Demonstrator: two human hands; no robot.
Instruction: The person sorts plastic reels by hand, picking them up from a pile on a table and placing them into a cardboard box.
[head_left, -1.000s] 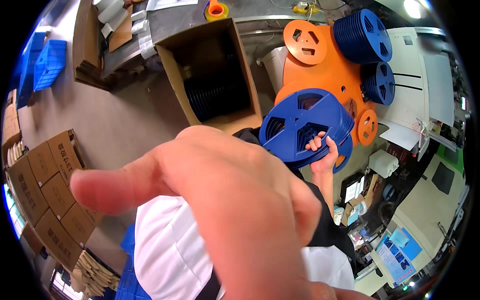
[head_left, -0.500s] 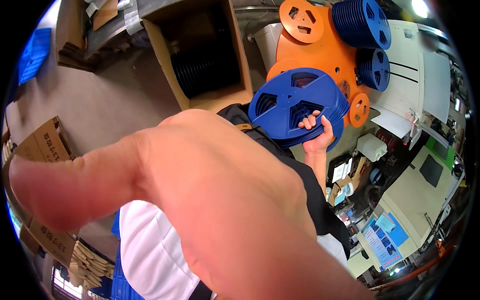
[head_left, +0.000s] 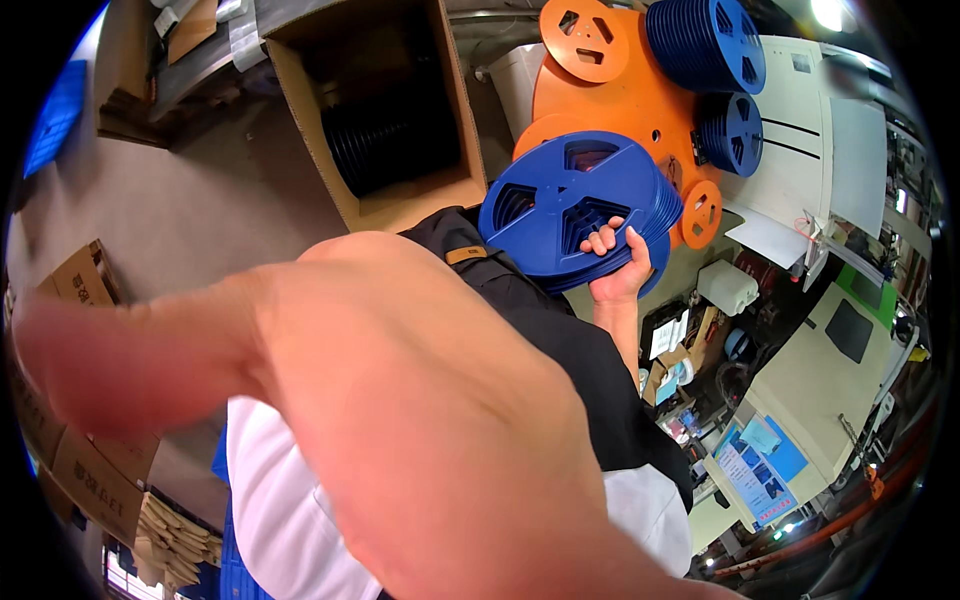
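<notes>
My left hand (head_left: pixel 430 390) looms very close across the middle, its wrist toward the lower right. One digit stretches to the left, blurred; the other fingers are hidden. I see nothing held in it. My right hand (head_left: pixel 618 270) grips a stack of blue plastic reels (head_left: pixel 562 188) by the edge, fingertips curled at a window in the front reel and thumb up. The stack is tilted in front of my black-clad lap. Beside it stands a large orange disc (head_left: pixel 570 95) with orange reels (head_left: pixel 585 40) and further blue reel stacks (head_left: pixel 738 45) around it.
Left of the blue reels, an open cardboard box (head_left: pixel 410 212) holds several black reels (head_left: pixel 390 145). Folded cardboard cartons (head_left: pixel 105 470) are at the left. A white cabinet (head_left: pixel 785 90) and a beige machine (head_left: pixel 820 390) stand at the right.
The surroundings have shifted slightly leftward in the picture. My left hand has moved a little left and down, and its digit is more blurred. My right hand keeps its grip on the reels.
</notes>
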